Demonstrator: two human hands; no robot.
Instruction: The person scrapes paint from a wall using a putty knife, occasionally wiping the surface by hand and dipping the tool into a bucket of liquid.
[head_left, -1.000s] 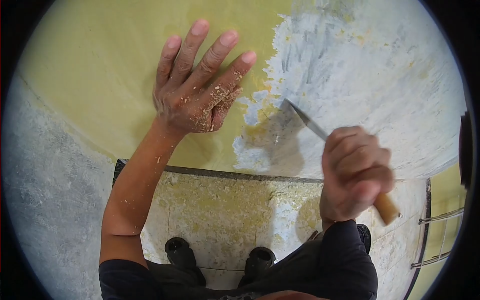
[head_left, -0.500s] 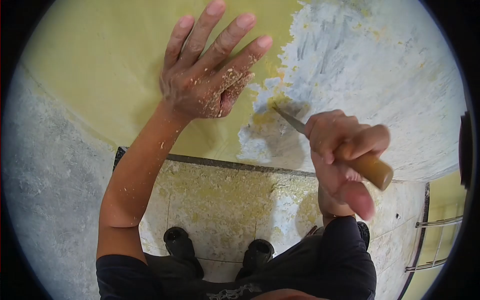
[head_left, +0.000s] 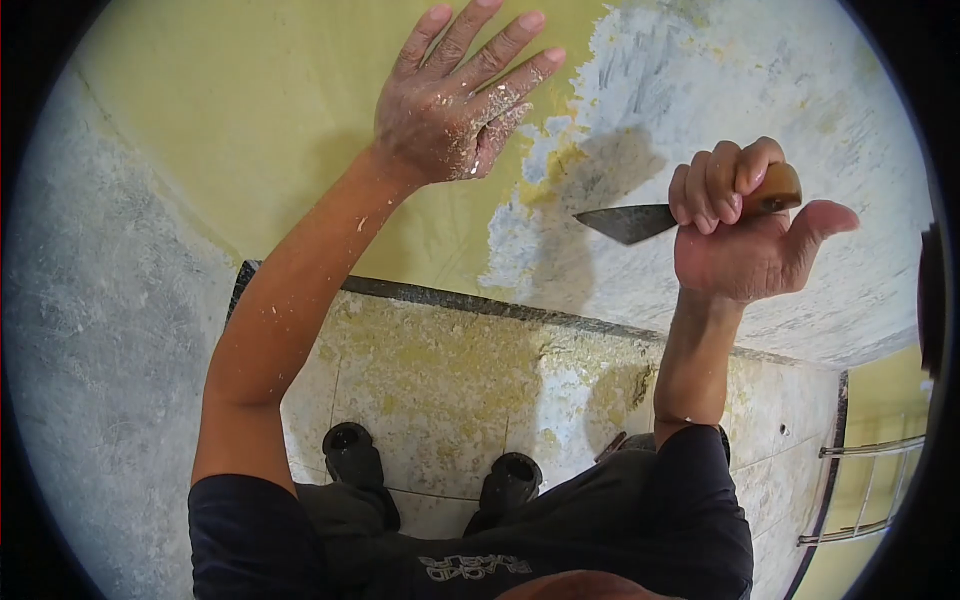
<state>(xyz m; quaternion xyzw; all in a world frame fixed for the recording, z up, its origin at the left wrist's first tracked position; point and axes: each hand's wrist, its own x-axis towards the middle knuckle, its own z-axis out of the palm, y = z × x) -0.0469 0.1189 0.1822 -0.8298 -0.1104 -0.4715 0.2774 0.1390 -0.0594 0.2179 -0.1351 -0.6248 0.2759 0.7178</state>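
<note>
My left hand (head_left: 455, 105) lies flat on the yellow painted wall (head_left: 250, 110), fingers spread, with paint flakes stuck to it. My right hand (head_left: 745, 225) grips the wooden handle of a scraper (head_left: 630, 222), palm turned towards me. The metal blade points left and is held off the wall, over the grey area (head_left: 740, 90) where the paint has been scraped away. A ragged edge of yellow paint (head_left: 545, 165) runs between my two hands.
Below the wall a dark strip (head_left: 500, 305) tops a tiled floor (head_left: 440, 390) dusted with yellow flakes. My two black shoes (head_left: 355, 460) stand on it. A metal rail (head_left: 870, 485) shows at the lower right. Bare grey wall (head_left: 90, 330) lies to the left.
My right hand has pulled the scraper off the wall, lifted it and turned palm-up, so the blade now points left. My left hand has slid higher on the wall.
</note>
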